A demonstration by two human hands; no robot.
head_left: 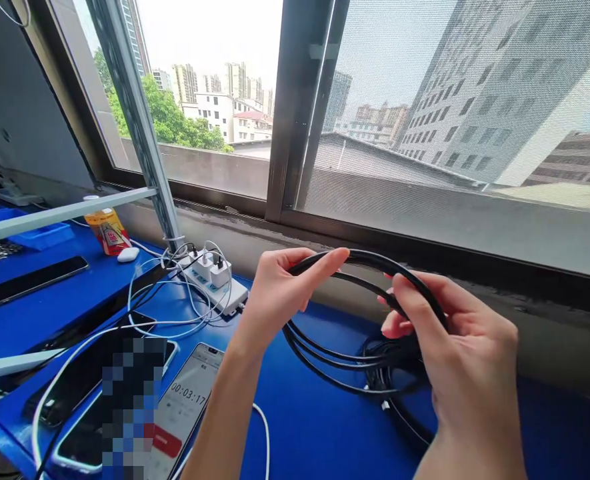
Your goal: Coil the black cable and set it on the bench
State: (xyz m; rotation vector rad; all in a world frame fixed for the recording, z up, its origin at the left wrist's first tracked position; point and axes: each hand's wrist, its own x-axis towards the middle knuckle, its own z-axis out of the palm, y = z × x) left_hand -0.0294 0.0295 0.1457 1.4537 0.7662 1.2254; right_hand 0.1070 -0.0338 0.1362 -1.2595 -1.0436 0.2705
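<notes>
A black cable [369, 257] is looped in wide coils between my two hands, raised over the blue tabletop. My left hand [287, 280] pinches the upper left of the coils, its thumb lying along the top strands. At the right side of the loops, my right hand [445, 317] is closed around the cable, thumb on the near side. Lower strands hang in a curve below both hands. Behind and under the right hand lies a pile of more black cable [385, 381] with small white tags; part of it is hidden by that hand.
A white power strip [215, 283] with chargers and tangled white cords stands by the window wall. Several phones lie at left, one phone [195, 383] showing a running timer. A metal shelf post [135, 113], a yellow-red pouch [107, 230] and blue trays [45, 235] are further left.
</notes>
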